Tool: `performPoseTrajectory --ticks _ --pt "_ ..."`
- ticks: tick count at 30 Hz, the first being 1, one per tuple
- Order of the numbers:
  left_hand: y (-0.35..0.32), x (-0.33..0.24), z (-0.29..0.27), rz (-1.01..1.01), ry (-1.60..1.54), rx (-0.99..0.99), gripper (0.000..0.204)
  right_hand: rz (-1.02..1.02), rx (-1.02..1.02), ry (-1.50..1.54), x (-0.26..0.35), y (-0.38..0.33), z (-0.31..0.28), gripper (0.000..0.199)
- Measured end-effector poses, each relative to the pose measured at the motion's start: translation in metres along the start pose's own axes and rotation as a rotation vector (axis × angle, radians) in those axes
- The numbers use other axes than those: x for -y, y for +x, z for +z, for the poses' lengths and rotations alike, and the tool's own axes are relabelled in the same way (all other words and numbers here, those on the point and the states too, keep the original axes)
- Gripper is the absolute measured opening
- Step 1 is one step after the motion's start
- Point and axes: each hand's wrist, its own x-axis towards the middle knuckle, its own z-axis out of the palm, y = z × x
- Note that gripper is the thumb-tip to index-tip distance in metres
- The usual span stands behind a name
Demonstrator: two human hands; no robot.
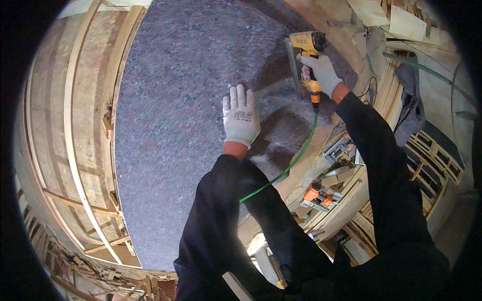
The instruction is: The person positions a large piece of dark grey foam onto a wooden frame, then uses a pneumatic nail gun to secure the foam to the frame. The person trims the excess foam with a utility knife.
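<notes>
**Nail gun at 1 to 2 o'clock from the flat left grip**

The left grip, in a white glove, is flat with nothing in it. It looks laid on the big blue-gray cloth, fingers to 12 o'clock.

The right grip is closed around the handle of the yellow nail gun. It is the nearer one, and the gun is well apart from the left. The gun's long side runs about 12 to 6 o'clock. I can't tell if its tip touches the cloth. Dark folds lie between the two grips.

A green hose drops from the gun toward 7 o'clock and could get in the way near the left sleeve.

Farther off, an orange tool sits at 4 to 5 o'clock from the left grip. A wood frame stands at 9 o'clock.
</notes>
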Motion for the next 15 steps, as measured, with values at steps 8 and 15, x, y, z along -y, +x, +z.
performPoseTrajectory --ticks 8,15 --pt "-0.005 0.004 0.02 0.015 0.05 -0.031 0.064 -0.035 -0.004 -0.063 0.001 0.014 -0.005 0.02" --pt "-0.005 0.004 0.021 0.005 0.021 -0.037 0.065 -0.058 -0.009 -0.139 0.005 0.026 0.007 0.022"
